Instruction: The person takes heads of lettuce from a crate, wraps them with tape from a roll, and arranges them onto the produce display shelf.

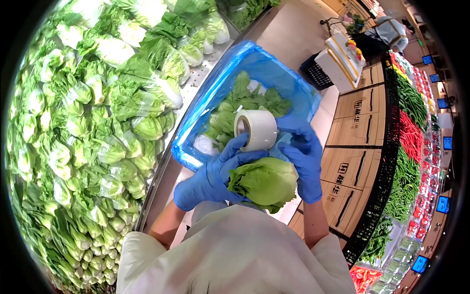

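A wide roll of clear or whitish tape sits between my gloved hands, its core turned to the left. My left hand is closed, with thumb and forefinger against the roll's lower left side. Its other fingers lie partly hidden behind a green head of lettuce, held close to my chest. My right hand has bent fingers at the roll's right side, and its palm is beside the lettuce. Whether it pinches a loose tape end cannot be made out. Beneath, a blue plastic-lined crate contains more leafy lettuce.
On the left, a sloping display holds Chinese cabbages and bok choy. Stacked cartons stand on the right below red and green peppers. A white foam box and a person are farther back.
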### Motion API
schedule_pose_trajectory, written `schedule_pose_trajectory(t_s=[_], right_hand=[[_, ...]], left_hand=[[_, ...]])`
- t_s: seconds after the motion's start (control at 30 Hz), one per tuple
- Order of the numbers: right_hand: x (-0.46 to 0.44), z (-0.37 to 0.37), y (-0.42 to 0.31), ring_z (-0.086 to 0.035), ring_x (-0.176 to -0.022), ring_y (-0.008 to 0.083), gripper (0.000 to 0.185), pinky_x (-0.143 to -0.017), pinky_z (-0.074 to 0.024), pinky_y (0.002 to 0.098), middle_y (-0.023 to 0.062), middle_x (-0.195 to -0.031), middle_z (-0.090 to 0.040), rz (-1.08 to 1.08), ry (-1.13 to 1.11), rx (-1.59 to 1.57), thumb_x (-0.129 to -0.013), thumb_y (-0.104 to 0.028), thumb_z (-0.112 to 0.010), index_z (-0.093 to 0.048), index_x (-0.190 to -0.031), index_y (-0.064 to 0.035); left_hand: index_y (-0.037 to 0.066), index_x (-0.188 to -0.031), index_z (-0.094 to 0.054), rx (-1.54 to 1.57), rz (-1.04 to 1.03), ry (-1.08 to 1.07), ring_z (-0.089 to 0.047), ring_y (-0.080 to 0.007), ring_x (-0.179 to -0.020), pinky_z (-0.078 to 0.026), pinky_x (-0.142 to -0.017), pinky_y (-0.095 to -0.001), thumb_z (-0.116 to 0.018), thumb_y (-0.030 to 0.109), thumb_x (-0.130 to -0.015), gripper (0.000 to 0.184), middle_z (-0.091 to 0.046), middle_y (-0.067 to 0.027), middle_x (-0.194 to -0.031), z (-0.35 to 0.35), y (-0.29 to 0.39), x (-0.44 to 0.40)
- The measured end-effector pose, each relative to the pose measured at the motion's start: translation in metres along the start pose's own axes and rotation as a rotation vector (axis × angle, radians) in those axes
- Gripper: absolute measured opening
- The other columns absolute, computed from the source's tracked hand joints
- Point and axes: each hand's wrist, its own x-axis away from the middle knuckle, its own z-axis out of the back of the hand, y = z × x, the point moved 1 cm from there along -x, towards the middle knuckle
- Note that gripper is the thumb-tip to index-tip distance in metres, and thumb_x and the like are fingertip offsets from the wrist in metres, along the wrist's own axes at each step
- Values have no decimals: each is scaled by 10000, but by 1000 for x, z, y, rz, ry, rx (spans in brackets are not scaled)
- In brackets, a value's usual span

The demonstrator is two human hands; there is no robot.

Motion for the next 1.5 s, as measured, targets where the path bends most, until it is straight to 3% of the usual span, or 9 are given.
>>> schedule_pose_trajectory(t_s=[0.13, 0.4, 0.57, 0.8, 0.87, 1.13, 1.2, 1.37, 1.5], right_hand=[[-14, 6, -45, -531, -921, 203, 345, -801, -432, 302, 77, -979, -548, 321, -153, 508, -635, 44, -702, -622, -958, -49], [-12, 22, -65, -542, -865, 201, 259, -767, -438, 291, 72, -911, -550, 233, -140, 556, -641, -8, -705, -653, -887, -70], [-12, 36, -60, -542, -838, 211, 225, -749, -438, 295, 82, -896, -551, 250, -200, 582, -662, -5, -682, -623, -873, -55], [-14, 55, -31, -546, -807, 186, 240, -746, -437, 275, 64, -857, -562, 358, -318, 639, -748, -37, -639, -539, -967, -42], [-9, 58, -37, -537, -812, 130, 154, -755, -442, 256, 28, -873, -565, -204, -125, 294, -817, -64, -591, -544, -960, -32], [6, 64, -46, -528, -846, 121, 205, -785, -431, 248, 25, -906, -569, -328, -22, 220, -761, -86, -662, -580, -943, -39], [11, 62, -41, -512, -917, 152, 277, -817, -412, 280, 43, -939, -564, 62, -255, 489, -671, -63, -723, -607, -923, -57], [12, 66, -34, -502, -937, 162, 276, -813, -405, 278, 47, -939, -534, -92, -171, 260, -641, -10, -717, -620, -896, -54], [8, 70, -31, -508, -922, 148, 213, -766, -421, 241, 49, -930, -531, -254, -95, 178, -669, 27, -680, -624, -866, -30]], left_hand=[[126, -1210, -467, -13, -93, 50, -328, -330, -1227, -369, -976, -413, -805, 314, -553, 762, -475, -30, -1231, -2, 15, -12], [118, -1197, -479, -17, -215, 62, -363, -311, -1212, -392, -954, -398, -808, 306, -549, 751, -469, -64, -1239, -13, 41, -32], [127, -1203, -472, 26, -62, -26, -427, -326, -1165, -407, -928, -387, -812, 292, -541, 763, -368, -173, -1303, -21, 42, -35], [144, -1237, -438, 140, 104, -36, -438, -338, -1153, -405, -932, -379, -803, 301, -562, 783, -299, -161, -1348, -34, 42, -31], [149, -1243, -432, 257, 167, -131, -435, -332, -1160, -401, -938, -377, -791, 308, -586, 765, -286, -145, -1357, -41, 38, -28], [141, -1252, -421, 90, 159, -97, -439, -303, -1158, -423, -906, -372, -780, 321, -595, 770, -348, -105, -1320, -54, 47, -19], [138, -1250, -424, 15, 75, -56, -441, -291, -1157, -445, -874, -367, -779, 327, -591, 772, -363, -102, -1306, -57, 47, -19], [127, -1223, -448, -85, 68, 3, -591, -281, -887, -499, -703, -351, -788, 310, -564, 764, -394, -121, -1268, -61, 50, -22], [122, -1197, -475, -34, 222, -28, -430, -332, -1151, -436, -908, -397, -815, 223, -514, 770, -474, -53, -1226, -67, 50, -24]])
